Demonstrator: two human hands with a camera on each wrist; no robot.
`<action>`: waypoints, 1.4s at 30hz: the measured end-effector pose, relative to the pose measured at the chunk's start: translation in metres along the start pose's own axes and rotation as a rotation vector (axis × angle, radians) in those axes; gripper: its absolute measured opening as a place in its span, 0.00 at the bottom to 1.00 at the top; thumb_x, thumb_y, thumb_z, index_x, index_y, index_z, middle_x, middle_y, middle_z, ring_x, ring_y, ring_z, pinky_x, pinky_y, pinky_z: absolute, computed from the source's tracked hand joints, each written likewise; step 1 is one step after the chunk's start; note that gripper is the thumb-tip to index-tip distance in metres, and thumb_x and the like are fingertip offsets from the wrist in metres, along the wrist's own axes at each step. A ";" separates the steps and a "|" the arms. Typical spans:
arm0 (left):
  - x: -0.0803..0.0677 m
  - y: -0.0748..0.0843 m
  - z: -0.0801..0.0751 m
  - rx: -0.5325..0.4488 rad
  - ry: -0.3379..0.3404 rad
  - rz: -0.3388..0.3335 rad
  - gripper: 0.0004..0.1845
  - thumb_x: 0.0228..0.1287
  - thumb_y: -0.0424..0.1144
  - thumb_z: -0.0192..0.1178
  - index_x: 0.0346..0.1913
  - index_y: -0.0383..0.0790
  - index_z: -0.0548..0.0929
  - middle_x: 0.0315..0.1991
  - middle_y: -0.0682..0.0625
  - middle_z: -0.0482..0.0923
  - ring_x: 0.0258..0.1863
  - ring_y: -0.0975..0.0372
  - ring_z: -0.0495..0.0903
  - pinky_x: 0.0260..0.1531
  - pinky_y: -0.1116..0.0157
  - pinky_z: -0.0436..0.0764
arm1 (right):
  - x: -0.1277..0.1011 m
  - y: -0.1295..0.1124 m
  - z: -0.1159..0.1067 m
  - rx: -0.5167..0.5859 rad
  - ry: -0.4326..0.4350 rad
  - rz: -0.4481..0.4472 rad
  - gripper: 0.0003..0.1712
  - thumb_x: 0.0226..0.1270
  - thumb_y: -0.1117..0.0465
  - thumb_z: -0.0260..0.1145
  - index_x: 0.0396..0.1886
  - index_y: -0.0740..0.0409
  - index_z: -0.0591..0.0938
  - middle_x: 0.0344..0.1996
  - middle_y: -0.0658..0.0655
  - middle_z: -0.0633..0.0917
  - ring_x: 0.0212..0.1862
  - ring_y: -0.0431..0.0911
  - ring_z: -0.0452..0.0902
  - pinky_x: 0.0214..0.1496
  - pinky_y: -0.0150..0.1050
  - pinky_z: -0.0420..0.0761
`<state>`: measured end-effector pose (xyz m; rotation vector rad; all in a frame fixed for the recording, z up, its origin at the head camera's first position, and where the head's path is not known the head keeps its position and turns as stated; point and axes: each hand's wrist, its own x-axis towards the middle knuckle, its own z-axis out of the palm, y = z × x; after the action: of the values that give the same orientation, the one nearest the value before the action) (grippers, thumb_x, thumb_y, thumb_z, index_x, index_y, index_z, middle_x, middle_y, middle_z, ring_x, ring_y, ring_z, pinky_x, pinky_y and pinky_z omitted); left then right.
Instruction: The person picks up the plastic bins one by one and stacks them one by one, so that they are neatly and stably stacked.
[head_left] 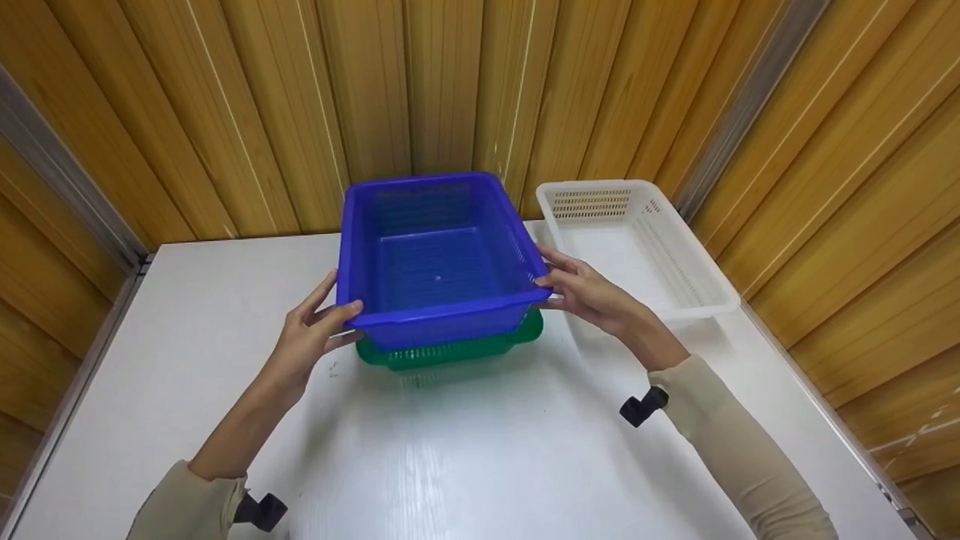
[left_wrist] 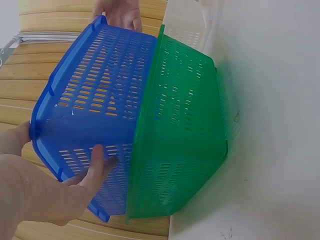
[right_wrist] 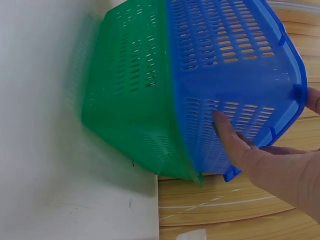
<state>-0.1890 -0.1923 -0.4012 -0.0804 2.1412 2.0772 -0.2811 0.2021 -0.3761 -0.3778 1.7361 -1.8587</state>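
Blue basket (head_left: 439, 255): rectangular, glossy moulded plastic, its sloping walls and floor pierced by rows of short slots under a solid rolled rim; nothing lies in it. It sits partly nested in a green basket (head_left: 450, 349) of the same slotted pattern, whose rim and upper walls show below it; the wrist views show the blue walls standing well proud of the green rim. The stack stands near the middle of the desk (head_left: 480, 450), toward its far edge.

Left hand (head_left: 311, 337): grips the blue basket's near left corner, thumb hooked over the rim, fingers spread against the slotted wall beneath. Right hand (head_left: 589, 292): grips the near right corner likewise, thumb at the rim, fingers on the outer wall.

White basket (head_left: 637, 240): same shape, with slotted walls, nothing in it, at the desk's far right corner, just beside the right hand.

The desk is a smooth white surface; ribbed wooden panels (head_left: 225, 112) rise behind it.
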 end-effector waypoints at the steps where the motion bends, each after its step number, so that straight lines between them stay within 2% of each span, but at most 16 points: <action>1: 0.000 -0.001 0.000 0.004 -0.001 -0.007 0.46 0.71 0.56 0.61 0.83 0.58 0.46 0.81 0.43 0.58 0.71 0.46 0.74 0.68 0.53 0.75 | 0.000 0.002 -0.001 -0.014 -0.001 0.002 0.43 0.76 0.65 0.53 0.84 0.53 0.46 0.82 0.62 0.54 0.80 0.64 0.57 0.77 0.63 0.64; 5: 0.002 -0.004 0.000 0.027 -0.012 -0.042 0.46 0.72 0.55 0.61 0.83 0.60 0.45 0.80 0.43 0.59 0.74 0.45 0.69 0.77 0.41 0.58 | 0.003 0.009 -0.003 -0.077 0.027 0.020 0.45 0.74 0.66 0.55 0.85 0.53 0.45 0.83 0.59 0.52 0.81 0.60 0.54 0.80 0.60 0.61; 8: 0.003 -0.006 -0.001 0.062 -0.019 -0.073 0.47 0.71 0.55 0.62 0.83 0.61 0.44 0.81 0.43 0.58 0.79 0.43 0.60 0.76 0.32 0.45 | 0.006 0.014 -0.003 -0.121 0.054 0.031 0.46 0.72 0.66 0.56 0.85 0.53 0.46 0.84 0.57 0.50 0.82 0.57 0.51 0.83 0.57 0.55; 12: 0.007 -0.008 -0.002 0.102 -0.017 -0.097 0.49 0.70 0.56 0.62 0.83 0.63 0.42 0.83 0.45 0.51 0.83 0.43 0.46 0.75 0.30 0.40 | 0.010 0.022 -0.002 -0.226 0.079 0.050 0.46 0.73 0.63 0.57 0.85 0.50 0.47 0.84 0.58 0.50 0.83 0.57 0.47 0.84 0.60 0.42; 15: 0.010 -0.012 -0.003 0.101 -0.019 -0.104 0.49 0.70 0.55 0.62 0.83 0.63 0.41 0.84 0.46 0.45 0.84 0.44 0.40 0.76 0.30 0.38 | 0.012 0.029 -0.001 -0.278 0.079 0.059 0.46 0.74 0.62 0.56 0.85 0.49 0.46 0.84 0.60 0.50 0.83 0.58 0.47 0.84 0.62 0.41; 21: 0.014 -0.022 -0.004 0.091 -0.036 -0.107 0.49 0.70 0.55 0.62 0.83 0.63 0.41 0.85 0.47 0.42 0.84 0.45 0.41 0.76 0.31 0.39 | 0.015 0.039 0.002 -0.194 0.062 0.066 0.49 0.70 0.67 0.55 0.85 0.49 0.44 0.84 0.59 0.45 0.81 0.61 0.54 0.79 0.60 0.61; 25: 0.018 -0.029 -0.006 0.085 -0.057 -0.084 0.47 0.72 0.51 0.61 0.83 0.61 0.43 0.85 0.45 0.43 0.83 0.45 0.45 0.77 0.31 0.41 | 0.014 0.045 0.002 -0.166 0.055 0.065 0.49 0.70 0.67 0.56 0.85 0.49 0.43 0.84 0.57 0.43 0.81 0.62 0.54 0.76 0.59 0.66; 32: 0.021 -0.041 -0.010 0.073 -0.099 -0.070 0.47 0.73 0.46 0.60 0.84 0.59 0.40 0.84 0.41 0.42 0.83 0.43 0.47 0.79 0.38 0.48 | 0.016 0.054 0.003 -0.129 0.071 0.035 0.51 0.66 0.68 0.60 0.85 0.51 0.46 0.84 0.57 0.45 0.81 0.60 0.55 0.78 0.57 0.65; 37: 0.021 -0.050 -0.013 0.063 -0.113 -0.064 0.48 0.73 0.44 0.61 0.84 0.58 0.41 0.83 0.38 0.45 0.82 0.43 0.50 0.79 0.41 0.52 | 0.019 0.062 0.002 -0.121 0.075 0.089 0.53 0.67 0.68 0.61 0.85 0.51 0.43 0.84 0.56 0.43 0.82 0.57 0.51 0.79 0.58 0.63; 42: 0.023 -0.054 -0.016 0.146 -0.079 -0.058 0.47 0.73 0.47 0.61 0.84 0.58 0.43 0.82 0.37 0.51 0.81 0.43 0.52 0.78 0.37 0.51 | 0.024 0.064 0.002 -0.078 0.068 0.126 0.52 0.71 0.67 0.60 0.85 0.49 0.41 0.84 0.56 0.45 0.83 0.56 0.48 0.79 0.61 0.61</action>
<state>-0.2049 -0.2089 -0.4572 -0.0417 2.2076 1.8549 -0.2860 0.1867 -0.4421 -0.2320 1.8375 -1.7375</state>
